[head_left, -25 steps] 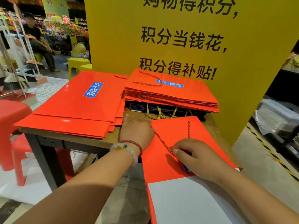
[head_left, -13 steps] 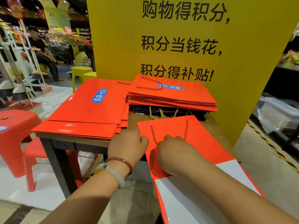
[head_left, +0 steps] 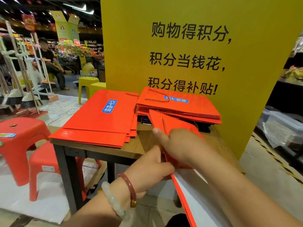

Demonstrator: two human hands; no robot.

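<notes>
Moved: since half a second ago the red paper bag (head_left: 177, 123) has been raised off the wooden table (head_left: 141, 145) and tipped onto its edge.
Right hand (head_left: 183, 145): fingers are curled over the bag's upper side with the thumb stretched along it, and the bag is gripped.
Left hand (head_left: 147, 171): the bag's lower edge is pinched between thumb and curled fingers, just under the right fingers.
Bag: its rope handle is seen just beyond the right fingertips, and its white panel is trailed back past both wrists.
Surface: bare wood is seen under the fingers. One flat stack (head_left: 101, 122) is laid left of them, a second stack (head_left: 180, 105) beyond them.
Room: a yellow sign board (head_left: 180, 46) is stood beyond the fingers. Red stools (head_left: 21, 133), brooms (head_left: 16, 95) and a seated person (head_left: 50, 63) are seen far to their left.
</notes>
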